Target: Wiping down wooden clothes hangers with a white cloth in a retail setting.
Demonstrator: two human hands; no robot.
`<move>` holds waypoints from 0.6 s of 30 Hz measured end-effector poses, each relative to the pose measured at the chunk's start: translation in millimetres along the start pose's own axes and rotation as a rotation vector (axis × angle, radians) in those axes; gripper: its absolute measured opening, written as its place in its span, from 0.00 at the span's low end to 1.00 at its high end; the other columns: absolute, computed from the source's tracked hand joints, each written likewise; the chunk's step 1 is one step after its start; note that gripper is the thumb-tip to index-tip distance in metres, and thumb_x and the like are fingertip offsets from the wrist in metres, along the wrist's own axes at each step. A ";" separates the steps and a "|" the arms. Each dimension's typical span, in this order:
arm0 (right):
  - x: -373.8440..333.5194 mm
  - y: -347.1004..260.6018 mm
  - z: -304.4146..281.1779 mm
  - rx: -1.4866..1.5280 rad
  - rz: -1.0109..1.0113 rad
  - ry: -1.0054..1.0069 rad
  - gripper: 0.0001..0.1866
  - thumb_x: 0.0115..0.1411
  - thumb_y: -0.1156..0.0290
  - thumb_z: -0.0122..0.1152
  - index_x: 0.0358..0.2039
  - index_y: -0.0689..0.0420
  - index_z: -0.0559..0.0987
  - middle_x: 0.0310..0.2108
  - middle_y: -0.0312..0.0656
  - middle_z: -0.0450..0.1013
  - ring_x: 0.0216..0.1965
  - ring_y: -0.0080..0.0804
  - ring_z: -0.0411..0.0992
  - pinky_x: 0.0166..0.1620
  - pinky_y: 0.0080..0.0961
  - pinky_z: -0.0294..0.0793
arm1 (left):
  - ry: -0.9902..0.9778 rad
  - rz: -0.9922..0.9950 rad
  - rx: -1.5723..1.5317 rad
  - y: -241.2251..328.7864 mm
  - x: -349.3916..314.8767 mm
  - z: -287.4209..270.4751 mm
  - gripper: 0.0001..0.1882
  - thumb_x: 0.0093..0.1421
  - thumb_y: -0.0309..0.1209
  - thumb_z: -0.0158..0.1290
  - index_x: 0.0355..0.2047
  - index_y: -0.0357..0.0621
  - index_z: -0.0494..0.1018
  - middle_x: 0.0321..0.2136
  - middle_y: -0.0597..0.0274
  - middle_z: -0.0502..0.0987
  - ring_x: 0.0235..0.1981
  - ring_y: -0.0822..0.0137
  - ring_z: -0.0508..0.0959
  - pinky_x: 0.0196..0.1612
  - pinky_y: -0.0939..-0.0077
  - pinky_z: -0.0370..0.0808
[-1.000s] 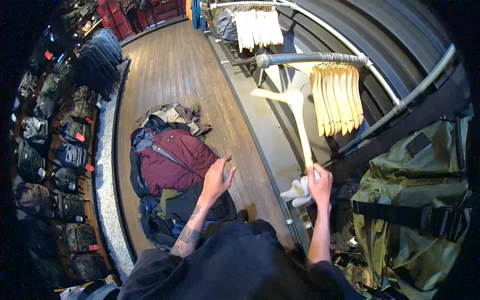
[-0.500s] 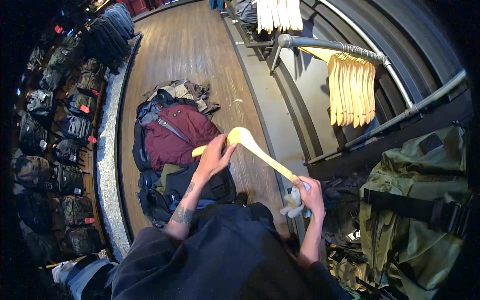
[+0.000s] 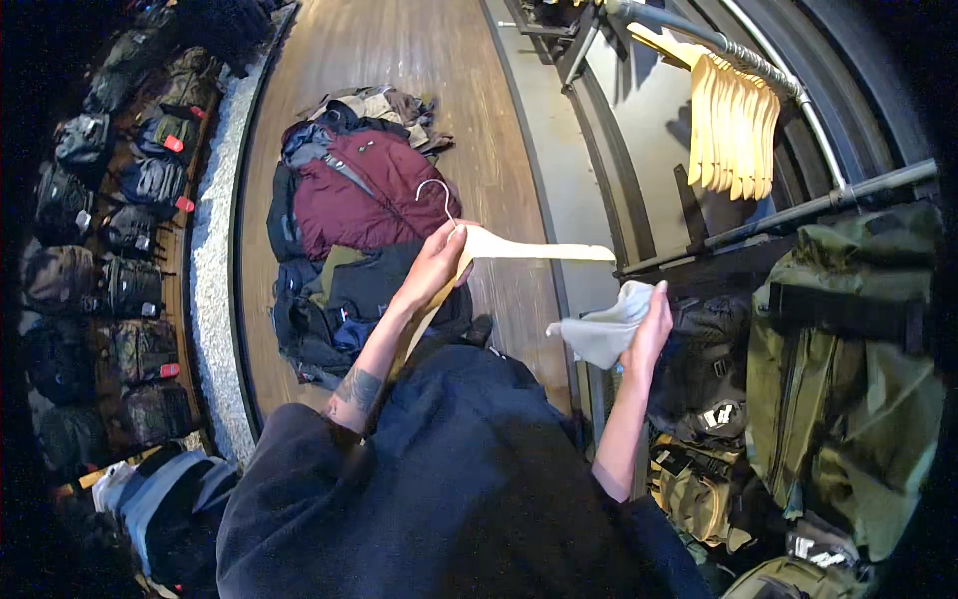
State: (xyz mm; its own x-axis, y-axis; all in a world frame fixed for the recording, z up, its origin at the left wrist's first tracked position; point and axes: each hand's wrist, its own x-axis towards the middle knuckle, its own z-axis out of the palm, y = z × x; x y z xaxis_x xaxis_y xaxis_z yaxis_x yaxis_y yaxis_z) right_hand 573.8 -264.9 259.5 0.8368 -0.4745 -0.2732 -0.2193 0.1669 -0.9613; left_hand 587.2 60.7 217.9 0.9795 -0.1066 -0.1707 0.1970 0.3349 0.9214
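Observation:
My left hand (image 3: 437, 268) grips a pale wooden clothes hanger (image 3: 544, 251) at its neck, below the metal hook (image 3: 433, 184). One arm of the hanger points right; the other slants down past my left wrist toward my body. Off to the right, my right hand (image 3: 652, 329) is closed on a light grey cloth (image 3: 602, 327), which spreads out from the fingers toward the hanger. A gap separates the cloth from the hanger's tip. Part of the right fingers is hidden behind the cloth.
A heap of clothes with a maroon jacket (image 3: 364, 190) on top lies on the wooden floor ahead. At right, several wooden hangers (image 3: 733, 130) hang from a metal rail (image 3: 699, 38). A large olive bag (image 3: 848, 359) is nearer. Backpacks (image 3: 140, 285) line the left wall.
The hanger has turned in my left hand, so its hook now shows and one arm points right. My right hand and the cloth have come off the hanger's end.

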 end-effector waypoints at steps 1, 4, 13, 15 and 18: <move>-10.6 -2.6 0.1 0.004 0.001 0.004 0.26 0.71 0.49 0.49 0.44 0.62 0.78 0.40 0.39 0.76 0.42 0.27 0.73 0.45 0.30 0.74 | -0.004 -0.001 0.004 -0.2 -8.0 3.5 0.18 0.75 0.40 0.39 0.53 0.40 0.69 0.28 0.67 0.73 0.20 0.78 0.69 0.20 0.83 0.63; -41.6 3.6 -0.3 0.212 0.011 -0.146 0.27 0.70 0.46 0.49 0.48 0.59 0.76 0.45 0.40 0.75 0.46 0.31 0.74 0.48 0.32 0.76 | -0.050 -0.008 -0.054 -3.6 -35.6 13.8 0.20 0.75 0.42 0.36 0.50 0.40 0.70 0.26 0.67 0.72 0.20 0.76 0.68 0.22 0.81 0.64; -214.7 23.8 10.4 -0.769 -0.894 -0.378 0.29 0.55 0.60 0.69 0.58 0.48 0.75 0.63 0.43 0.64 0.62 0.47 0.63 0.62 0.47 0.59 | -0.044 -0.187 0.032 -32.0 -162.4 65.9 0.20 0.74 0.39 0.38 0.53 0.38 0.72 0.44 0.62 0.78 0.47 0.70 0.76 0.54 0.75 0.70; -238.6 52.2 -2.7 -0.805 -0.906 -0.376 0.26 0.54 0.62 0.67 0.56 0.43 0.77 0.65 0.39 0.64 0.62 0.46 0.61 0.62 0.47 0.52 | -0.001 -0.254 0.072 -36.7 -198.2 72.6 0.19 0.72 0.36 0.40 0.54 0.38 0.71 0.46 0.62 0.78 0.48 0.70 0.75 0.55 0.75 0.70; -278.2 77.2 -25.6 -0.822 -0.986 -0.353 0.25 0.56 0.64 0.63 0.56 0.42 0.78 0.61 0.33 0.69 0.60 0.41 0.64 0.61 0.46 0.54 | -0.013 -0.259 0.117 -47.1 -249.1 72.8 0.17 0.71 0.34 0.40 0.52 0.39 0.72 0.44 0.63 0.78 0.45 0.71 0.76 0.50 0.75 0.72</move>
State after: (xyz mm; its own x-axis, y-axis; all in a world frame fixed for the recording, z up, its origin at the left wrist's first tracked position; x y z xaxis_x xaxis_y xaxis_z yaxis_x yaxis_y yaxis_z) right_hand 311.2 -142.1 260.4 0.8765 0.1747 0.4486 0.4170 -0.7411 -0.5261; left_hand 330.9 3.3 242.4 0.8964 -0.1868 -0.4020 0.4339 0.1846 0.8818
